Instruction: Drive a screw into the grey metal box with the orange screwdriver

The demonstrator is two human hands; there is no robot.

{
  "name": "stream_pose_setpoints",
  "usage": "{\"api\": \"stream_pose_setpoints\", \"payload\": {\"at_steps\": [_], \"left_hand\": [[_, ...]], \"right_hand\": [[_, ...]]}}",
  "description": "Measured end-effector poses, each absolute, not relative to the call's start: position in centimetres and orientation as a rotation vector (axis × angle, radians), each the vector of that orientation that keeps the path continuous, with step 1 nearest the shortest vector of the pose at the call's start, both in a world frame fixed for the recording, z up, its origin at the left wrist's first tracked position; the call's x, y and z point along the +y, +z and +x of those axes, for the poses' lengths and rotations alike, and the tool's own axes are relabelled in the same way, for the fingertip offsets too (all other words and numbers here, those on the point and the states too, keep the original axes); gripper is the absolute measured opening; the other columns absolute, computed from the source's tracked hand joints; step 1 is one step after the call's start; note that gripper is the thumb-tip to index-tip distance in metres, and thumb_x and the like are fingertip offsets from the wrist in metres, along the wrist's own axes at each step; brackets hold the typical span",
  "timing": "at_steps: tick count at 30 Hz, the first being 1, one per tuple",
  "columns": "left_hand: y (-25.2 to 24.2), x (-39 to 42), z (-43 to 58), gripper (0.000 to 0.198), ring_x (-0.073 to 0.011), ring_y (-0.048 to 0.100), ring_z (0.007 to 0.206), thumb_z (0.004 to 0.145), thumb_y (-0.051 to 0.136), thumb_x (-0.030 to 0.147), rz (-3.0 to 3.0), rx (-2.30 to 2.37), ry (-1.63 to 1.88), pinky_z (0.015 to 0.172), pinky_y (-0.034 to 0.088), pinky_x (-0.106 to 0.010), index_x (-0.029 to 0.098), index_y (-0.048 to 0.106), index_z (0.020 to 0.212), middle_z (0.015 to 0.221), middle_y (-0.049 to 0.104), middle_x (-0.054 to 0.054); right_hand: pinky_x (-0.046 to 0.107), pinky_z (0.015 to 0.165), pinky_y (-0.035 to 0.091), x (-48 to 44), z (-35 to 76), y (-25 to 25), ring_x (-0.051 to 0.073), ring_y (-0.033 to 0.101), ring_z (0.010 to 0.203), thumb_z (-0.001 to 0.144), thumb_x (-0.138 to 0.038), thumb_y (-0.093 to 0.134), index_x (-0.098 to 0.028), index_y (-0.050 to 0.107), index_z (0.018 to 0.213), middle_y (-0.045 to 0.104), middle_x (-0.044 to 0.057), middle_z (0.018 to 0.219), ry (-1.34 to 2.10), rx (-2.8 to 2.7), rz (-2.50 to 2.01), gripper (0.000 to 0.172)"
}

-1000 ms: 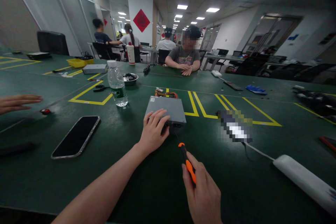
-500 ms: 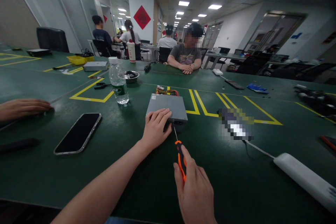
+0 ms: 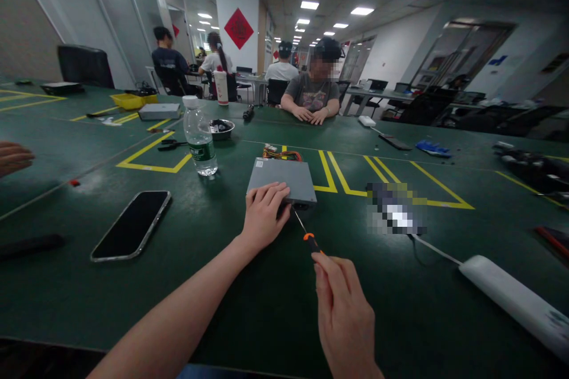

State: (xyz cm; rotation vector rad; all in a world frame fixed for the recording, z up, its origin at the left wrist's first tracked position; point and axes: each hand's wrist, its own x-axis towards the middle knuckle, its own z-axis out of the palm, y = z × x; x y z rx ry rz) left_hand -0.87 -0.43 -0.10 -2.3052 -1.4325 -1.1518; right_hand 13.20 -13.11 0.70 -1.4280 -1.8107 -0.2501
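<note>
A grey metal computer power supply (image 3: 284,176) lies on the green table in front of me, with coloured cables (image 3: 284,155) coming out at its far side. My left hand (image 3: 267,211) grips its near left corner, fingers over the top and thumb down by the near face. In my right hand (image 3: 344,302) is an orange and black screwdriver (image 3: 313,243), pinched by its handle. Its thin shaft points up and left, and the tip meets the near face of the power supply beside my left thumb. Exactly what the tip touches is too small to tell.
A phone (image 3: 132,226) lies to the left, below a water bottle (image 3: 200,142) and a metal bowl (image 3: 221,128). To the right are a blurred-out device (image 3: 397,210) and a white power strip (image 3: 511,302). Another person's hand (image 3: 15,158) reaches in at left; someone sits opposite.
My right hand has moved right and slightly down, tilting the screwdriver further. My left hand stays on the power supply. At the left, the other person's hand has drawn back, uncovering a small red item.
</note>
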Motion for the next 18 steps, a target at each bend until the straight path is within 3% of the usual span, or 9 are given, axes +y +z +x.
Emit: {"api": "stream_pose_setpoints", "payload": {"at_steps": [4,9,15,18], "left_hand": [[-0.2,-0.4,-0.8,0.025,-0.0204,0.048,0.114,0.084,0.050,0.027,-2.307,-1.437,-1.159,0.091,0.029,-0.040,0.024,0.053,0.109,0.120,0.059,-0.002],[-0.2,-0.4,-0.9,0.026,-0.0205,0.047,0.114,0.083,0.051,0.026,-2.320,-1.428,-1.162,0.091,0.029,-0.040,0.024,0.052,0.110,0.121,0.058,-0.002],[-0.1,-0.4,-0.8,0.027,-0.0205,0.047,0.114,0.083,0.051,0.025,-2.323,-1.447,-1.161,0.090,0.029,-0.040,0.025,0.052,0.110,0.121,0.058,-0.002],[0.0,-0.4,-0.7,0.027,-0.0208,0.047,0.114,0.083,0.052,0.025,-2.323,-1.447,-1.157,0.090,0.029,-0.041,0.025,0.052,0.110,0.121,0.058,-0.002]], "right_hand": [[0.021,0.045,0.049,-13.0,13.2,1.3,0.013,0.060,0.063,0.095,-0.036,0.029,-0.017,0.052,0.101,0.053,0.008,0.089,-0.186,-1.799,-1.498,0.030],[0.025,0.058,0.054,-13.1,12.5,0.8,0.016,0.062,0.079,0.093,-0.025,0.032,-0.016,0.050,0.104,0.053,0.011,0.096,-0.228,-1.818,-1.396,0.023],[0.021,0.044,0.048,-13.1,13.1,0.0,0.013,0.060,0.054,0.095,-0.036,0.029,-0.018,0.048,0.103,0.058,0.003,0.075,-0.065,-1.725,-1.515,0.028],[0.022,0.046,0.049,-13.2,13.1,0.2,0.014,0.062,0.060,0.093,-0.039,0.032,-0.019,0.047,0.104,0.059,0.006,0.085,0.020,-1.734,-1.520,0.027]]}}
